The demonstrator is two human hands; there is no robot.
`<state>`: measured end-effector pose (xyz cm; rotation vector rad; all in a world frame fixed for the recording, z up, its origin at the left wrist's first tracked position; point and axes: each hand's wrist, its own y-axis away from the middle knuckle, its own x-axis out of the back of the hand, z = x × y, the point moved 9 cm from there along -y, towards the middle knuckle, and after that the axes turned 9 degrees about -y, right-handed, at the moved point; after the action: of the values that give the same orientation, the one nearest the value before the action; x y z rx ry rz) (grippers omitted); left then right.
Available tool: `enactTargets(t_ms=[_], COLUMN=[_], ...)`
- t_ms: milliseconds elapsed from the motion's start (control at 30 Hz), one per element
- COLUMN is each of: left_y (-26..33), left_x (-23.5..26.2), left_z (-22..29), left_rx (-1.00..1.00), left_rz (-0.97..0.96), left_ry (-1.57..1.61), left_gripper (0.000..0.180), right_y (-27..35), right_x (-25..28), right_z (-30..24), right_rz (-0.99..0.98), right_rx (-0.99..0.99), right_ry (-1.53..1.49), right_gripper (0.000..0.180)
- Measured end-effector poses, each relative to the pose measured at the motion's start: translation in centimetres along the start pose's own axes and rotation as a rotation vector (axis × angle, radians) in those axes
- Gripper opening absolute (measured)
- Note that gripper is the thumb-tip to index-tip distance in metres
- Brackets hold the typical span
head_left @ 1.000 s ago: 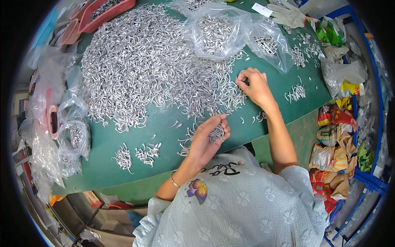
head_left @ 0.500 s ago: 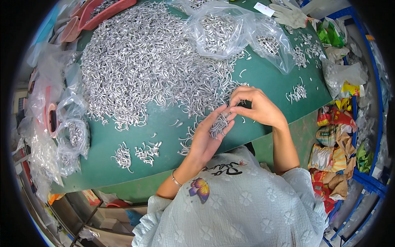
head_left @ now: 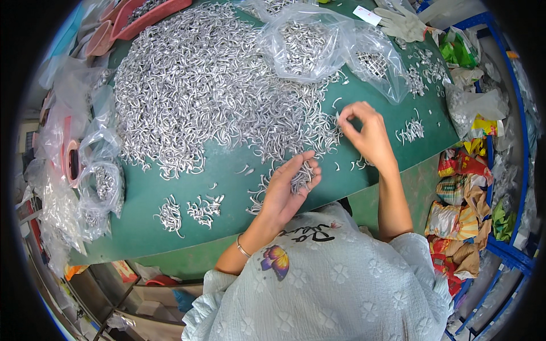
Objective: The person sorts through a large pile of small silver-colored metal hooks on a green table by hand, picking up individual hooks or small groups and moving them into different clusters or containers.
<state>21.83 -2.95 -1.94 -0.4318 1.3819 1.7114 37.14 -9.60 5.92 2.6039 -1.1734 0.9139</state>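
Note:
A handful of small curved silver-grey metal pieces (head_left: 301, 177) rests in my left hand (head_left: 282, 190), its fingers curled round them above the near part of the green table. To the right of it, my right hand (head_left: 368, 136) is raised over the table with thumb and forefinger pinched together. A pale sliver, seemingly one curved metal piece (head_left: 338, 116), shows at those fingertips. Beyond both hands spreads a large heap of the same pieces (head_left: 187, 85). A few more lie under my right wrist and beside my left hand.
Small separate piles lie at the near left (head_left: 170, 216) and at the right (head_left: 410, 132). Clear plastic bags with metal parts (head_left: 307, 45) stand at the back. A pink tray (head_left: 151, 21) is far left, a glove (head_left: 401, 24) far right. Blue shelving (head_left: 512, 256) edges the right.
My right hand has moved away from the left hand, to the right and slightly farther off, fingers still pinched. My left hand stays in nearly the same place with its handful.

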Motion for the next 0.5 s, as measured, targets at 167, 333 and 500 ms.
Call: enactTargets(t_ms=[167, 333, 500], left_y=[-0.4, -0.5, -0.2], left_x=[-0.2, -0.1, 0.2], left_z=[0.1, -0.7, -0.7], left_rx=[-0.023, -0.008, 0.022], left_rz=[0.014, -0.200, -0.096], left_ry=[0.019, 0.062, 0.044], left_gripper=[0.025, 0.022, 0.020], right_y=[1.2, -0.2, -0.3], right_x=[-2.6, -1.3, -3.1], right_z=[-3.7, 0.1, 2.2], right_rz=[-0.274, 0.074, -0.093], right_rx=[0.154, 0.146, -0.030], right_ry=[-0.219, 0.094, -0.023], right_gripper=[0.010, 0.024, 0.023])
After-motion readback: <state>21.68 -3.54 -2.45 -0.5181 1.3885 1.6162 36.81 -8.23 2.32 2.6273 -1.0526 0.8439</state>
